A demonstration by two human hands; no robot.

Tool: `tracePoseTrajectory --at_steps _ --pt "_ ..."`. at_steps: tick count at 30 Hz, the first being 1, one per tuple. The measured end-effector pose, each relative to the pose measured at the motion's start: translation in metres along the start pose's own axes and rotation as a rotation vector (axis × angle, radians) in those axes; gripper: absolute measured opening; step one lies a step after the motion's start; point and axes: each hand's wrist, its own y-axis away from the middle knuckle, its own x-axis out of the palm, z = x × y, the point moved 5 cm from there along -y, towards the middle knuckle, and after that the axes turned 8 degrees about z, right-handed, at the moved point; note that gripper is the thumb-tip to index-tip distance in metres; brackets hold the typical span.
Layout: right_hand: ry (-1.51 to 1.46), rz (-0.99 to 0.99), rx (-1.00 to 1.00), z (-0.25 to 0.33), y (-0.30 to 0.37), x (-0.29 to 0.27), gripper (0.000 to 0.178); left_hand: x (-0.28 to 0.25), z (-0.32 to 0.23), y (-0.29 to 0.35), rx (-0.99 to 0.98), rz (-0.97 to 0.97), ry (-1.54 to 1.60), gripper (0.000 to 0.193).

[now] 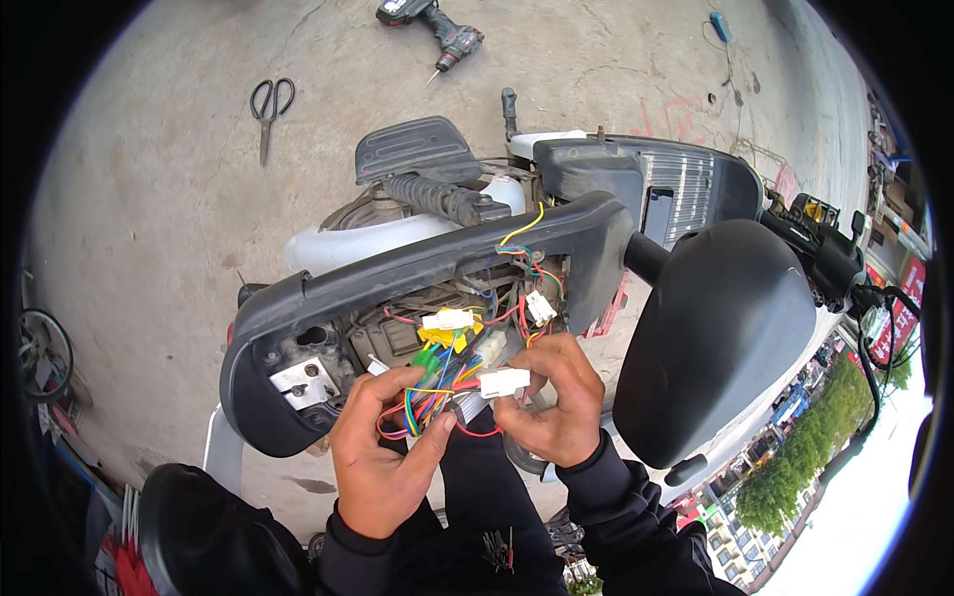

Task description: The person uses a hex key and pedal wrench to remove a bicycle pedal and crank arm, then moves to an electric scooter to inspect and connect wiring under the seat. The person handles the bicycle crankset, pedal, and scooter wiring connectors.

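My left hand (383, 452) closes thumb and fingers round a bundle of coloured wires (425, 402). Between the thumb and fingers of my right hand (561, 402) is a white plastic connector (505, 382), with wires running from its left end toward the bundle. Just beyond my hands lie another white connector (448, 319), a yellow connector (449, 333) and a green one (427, 360). One more white connector (540, 307) hangs on red wires to the right. All this sits over the open body of a scooter (397, 273), whose inner parts are partly hidden by my hands.
The scooter's black seat (715, 338) is swung open at right. A phone (659, 212) rests on the ribbed footboard (686, 179). On the concrete floor beyond lie scissors (268, 114) and a cordless drill (442, 35). A metal plate (303, 382) is at the body's left end.
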Motion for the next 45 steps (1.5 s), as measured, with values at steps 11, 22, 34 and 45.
tracePoseTrajectory --at_steps 11,22,34,45 --pt "-0.037 0.068 -0.019 -0.004 -0.003 0.002 0.036 -0.002 0.003 0.001 0.084 -0.081 0.232 0.058" --pt "0.131 -0.001 -0.091 0.042 -0.004 -0.011 0.05 0.017 -0.003 0.02 0.057 -0.031 0.4 0.091" --pt "-0.132 -0.404 0.229 0.025 0.087 0.002 0.045 0.069 -0.055 0.043 0.529 0.257 -0.366 0.049" --pt "-0.254 -0.346 0.36 0.016 0.043 0.033 0.059 0.095 -0.071 0.04 0.644 0.272 -0.698 0.051"
